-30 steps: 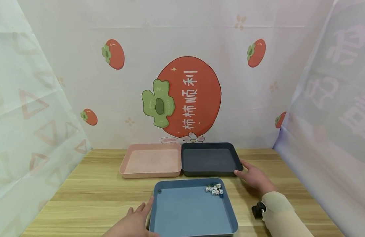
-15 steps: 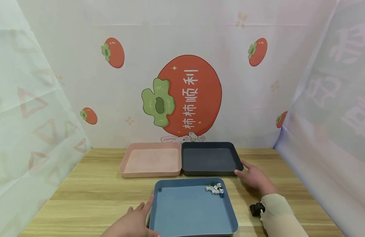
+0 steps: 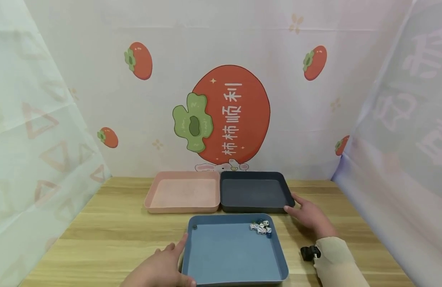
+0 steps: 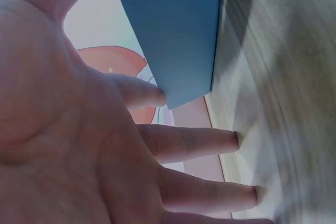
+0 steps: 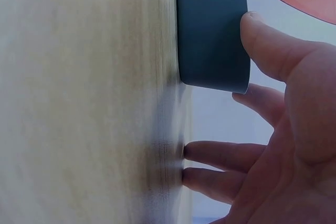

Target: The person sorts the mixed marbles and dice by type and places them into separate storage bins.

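Observation:
A blue tray (image 3: 235, 255) lies nearest me. White dice (image 3: 260, 228) and a few dark blue or green bits cluster at its far right corner, and one small dark round piece (image 3: 194, 227) sits at its far left. My left hand (image 3: 158, 268) is at the tray's left side, index fingertip by the wall and thumb at the near corner; the left wrist view shows its fingers (image 4: 189, 142) spread and straight. At the near right corner of the black tray (image 3: 254, 192), my right hand (image 3: 308, 217) touches the rim with thumb and index finger, other fingers (image 5: 223, 156) extended down to the table.
Left of the black tray, side against side, stands a pink tray (image 3: 185, 194) with nothing in it. All three trays rest on a wood-grain table (image 3: 109, 239). A printed cloth (image 3: 285, 131) hangs behind, and more cloth closes off both sides.
Both hands stay at their trays, and the trays and dice keep their places. The head view shifts only slightly.

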The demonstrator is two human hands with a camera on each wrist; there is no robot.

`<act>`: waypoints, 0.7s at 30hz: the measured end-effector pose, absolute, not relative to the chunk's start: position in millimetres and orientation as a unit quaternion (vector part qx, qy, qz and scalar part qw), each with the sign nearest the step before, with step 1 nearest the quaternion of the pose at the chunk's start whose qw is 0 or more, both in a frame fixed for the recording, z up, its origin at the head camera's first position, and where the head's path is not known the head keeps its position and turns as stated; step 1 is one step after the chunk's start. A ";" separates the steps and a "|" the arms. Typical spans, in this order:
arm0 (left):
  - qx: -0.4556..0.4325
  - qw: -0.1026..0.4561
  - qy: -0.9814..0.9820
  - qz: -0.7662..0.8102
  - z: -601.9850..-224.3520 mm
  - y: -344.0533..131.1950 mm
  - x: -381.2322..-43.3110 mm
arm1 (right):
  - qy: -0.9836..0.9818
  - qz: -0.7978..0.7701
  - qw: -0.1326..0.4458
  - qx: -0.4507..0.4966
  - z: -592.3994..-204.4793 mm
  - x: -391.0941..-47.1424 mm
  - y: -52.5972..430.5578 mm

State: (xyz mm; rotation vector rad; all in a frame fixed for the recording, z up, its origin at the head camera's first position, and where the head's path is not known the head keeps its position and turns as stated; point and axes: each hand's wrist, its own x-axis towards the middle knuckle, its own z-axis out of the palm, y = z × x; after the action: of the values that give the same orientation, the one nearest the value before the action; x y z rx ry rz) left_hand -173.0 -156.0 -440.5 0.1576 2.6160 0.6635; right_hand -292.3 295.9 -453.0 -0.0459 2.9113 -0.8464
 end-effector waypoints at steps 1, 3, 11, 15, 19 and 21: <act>0.050 0.220 0.944 0.241 -440.3 -155.9 -173.7 | 0.959 -0.279 0.057 -0.015 -453.5 -293.0 295.3; 0.042 0.223 0.943 0.243 -439.9 -155.6 -175.2 | 0.958 -0.280 0.059 -0.010 -454.3 -294.3 294.9; 0.054 0.229 0.941 0.242 -432.0 -151.4 -181.2 | 0.958 -0.279 0.056 -0.014 -451.0 -293.8 294.0; 0.064 0.217 0.946 0.232 -429.4 -150.1 -182.2 | 0.960 -0.274 0.051 -0.014 -450.0 -293.5 292.6; 0.058 0.211 0.950 0.222 -425.4 -147.6 -182.0 | 0.962 -0.268 0.045 -0.016 -451.0 -294.1 292.4; 0.057 0.211 0.951 0.218 -424.8 -147.2 -183.0 | 0.963 -0.267 0.046 -0.012 -451.6 -294.2 292.4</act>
State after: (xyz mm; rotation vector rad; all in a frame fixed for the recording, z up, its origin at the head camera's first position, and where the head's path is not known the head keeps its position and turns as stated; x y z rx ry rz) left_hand -183.0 -147.2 -424.8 0.1572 2.6425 0.6059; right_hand -294.2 292.4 -451.6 -0.0378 2.9383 -0.8136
